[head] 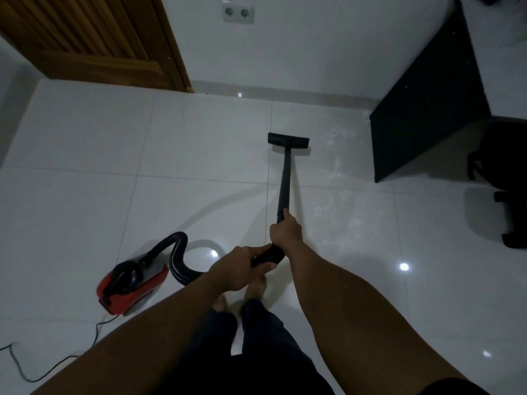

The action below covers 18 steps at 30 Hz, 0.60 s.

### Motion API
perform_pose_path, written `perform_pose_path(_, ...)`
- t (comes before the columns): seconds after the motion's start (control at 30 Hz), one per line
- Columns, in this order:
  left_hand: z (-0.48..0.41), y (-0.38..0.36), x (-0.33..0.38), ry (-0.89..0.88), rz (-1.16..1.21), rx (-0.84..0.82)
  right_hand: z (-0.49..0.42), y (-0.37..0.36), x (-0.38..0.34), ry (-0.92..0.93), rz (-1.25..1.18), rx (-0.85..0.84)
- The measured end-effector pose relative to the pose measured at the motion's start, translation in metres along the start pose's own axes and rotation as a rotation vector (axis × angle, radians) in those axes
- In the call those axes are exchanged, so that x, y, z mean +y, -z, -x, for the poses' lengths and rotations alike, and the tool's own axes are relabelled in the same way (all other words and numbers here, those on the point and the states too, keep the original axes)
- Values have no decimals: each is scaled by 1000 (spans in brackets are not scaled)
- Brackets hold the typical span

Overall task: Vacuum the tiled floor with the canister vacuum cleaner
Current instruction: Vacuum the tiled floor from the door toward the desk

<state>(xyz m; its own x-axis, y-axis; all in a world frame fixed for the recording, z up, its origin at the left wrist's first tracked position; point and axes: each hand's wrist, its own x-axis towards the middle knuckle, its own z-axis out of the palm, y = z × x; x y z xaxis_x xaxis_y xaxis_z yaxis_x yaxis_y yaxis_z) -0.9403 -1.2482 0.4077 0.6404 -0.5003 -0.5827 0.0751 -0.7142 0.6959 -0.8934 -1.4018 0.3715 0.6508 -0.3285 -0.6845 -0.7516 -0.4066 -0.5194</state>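
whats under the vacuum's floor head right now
The floor head rests on the white tiled floor, over a grout line at its left end. Whatever lies beneath it is covered; pale dust shows to its right.

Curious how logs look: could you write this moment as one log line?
right hand grips wand | left hand grips hose | floor head on tiles | canister at person's left

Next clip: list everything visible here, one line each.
floor tiles: many, glossy white, throughout
canister vacuum: one, red and black, lower left
hose: one, black, canister to left hand
wand: one, black, centre
floor nozzle: one, black, ahead on tile
power cord: one, black, bottom left
door: one, brown wood, upper left
wall socket: one double, white, top centre
cabinet: one, black, upper right
left hand: one, gripping hose end
right hand: one, gripping wand
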Motion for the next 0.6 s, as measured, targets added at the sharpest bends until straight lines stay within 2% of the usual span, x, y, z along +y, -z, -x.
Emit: perform_pose_path(0.6, 258, -235, -81, -33, -101, -141, 260, -100, 259, -66, -12, -31)
